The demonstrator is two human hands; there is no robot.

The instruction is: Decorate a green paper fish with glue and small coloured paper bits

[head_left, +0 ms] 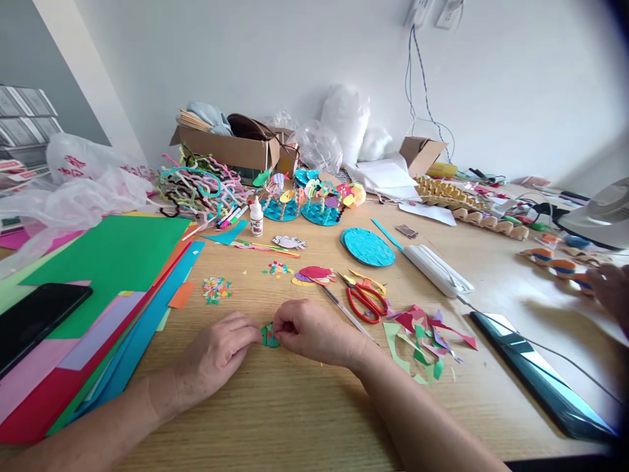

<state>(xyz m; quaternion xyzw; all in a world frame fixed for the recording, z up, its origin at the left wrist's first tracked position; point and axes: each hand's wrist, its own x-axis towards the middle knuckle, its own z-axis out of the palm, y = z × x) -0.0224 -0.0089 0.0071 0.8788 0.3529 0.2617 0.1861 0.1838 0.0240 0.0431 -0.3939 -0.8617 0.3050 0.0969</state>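
A small green paper fish [270, 335] with coloured bits on it lies on the table between my hands. My left hand [219, 349] has its fingers together, their tips pressing the fish's left edge. Over the fish's right side, my right hand [309, 331] is closed in a pinch; what is between its fingertips is hidden. Ahead are piles of tiny paper bits [217, 290] and round paper dots [278, 269]. Several cut-out paper fish [314, 274], a pen [344, 308] and red-handled scissors [366, 298] lie beyond my right hand.
Coloured paper sheets [118, 252] and a black phone [42, 321] lie left. Paper scraps [425, 341], a white power bank [437, 270] and a cabled phone [540, 373] lie right. Behind stand a glue bottle [256, 218] and pipe cleaners [206, 183]. Another person's hand [609, 288] shows far right.
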